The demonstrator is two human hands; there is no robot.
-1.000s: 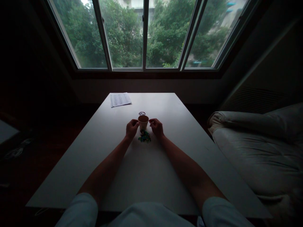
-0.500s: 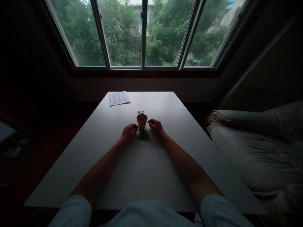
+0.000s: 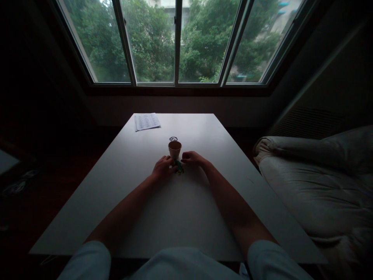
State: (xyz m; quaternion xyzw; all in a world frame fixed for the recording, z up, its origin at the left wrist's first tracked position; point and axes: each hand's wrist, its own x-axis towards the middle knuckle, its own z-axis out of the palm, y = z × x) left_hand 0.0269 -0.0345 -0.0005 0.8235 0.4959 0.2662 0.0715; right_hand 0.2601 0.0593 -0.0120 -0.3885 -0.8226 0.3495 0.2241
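The left hand [image 3: 162,167] lies low over the table [image 3: 180,217], its fingers bent and reaching in over the near-left side of the pieces [image 3: 179,168], a small heap, mostly green, that sits just right of that hand's fingertips. The fingers seem to touch the heap, though whether they pinch any of it I cannot tell; the scene is too dim and the pieces too small. The right hand [image 3: 192,157] is on the heap's other side, its fingers curled inward and pointing left; whether anything is held in them cannot be made out. The cup [image 3: 175,150] stands upright between the two hands and slightly beyond them, its mouth facing up, neither hand wrapped around it. Its base is close to the fingertips of both, just past the pieces. Farther out from the hands, directly behind the cup, is a dark-rimmed round item [image 3: 173,139] lying on the table. The papers [image 3: 147,121] lie well beyond the left hand and to its left. Well to the right of the right hand, off the table, is a pale padded seat [image 3: 314,190], and a window [image 3: 176,46] rises far ahead of both hands.
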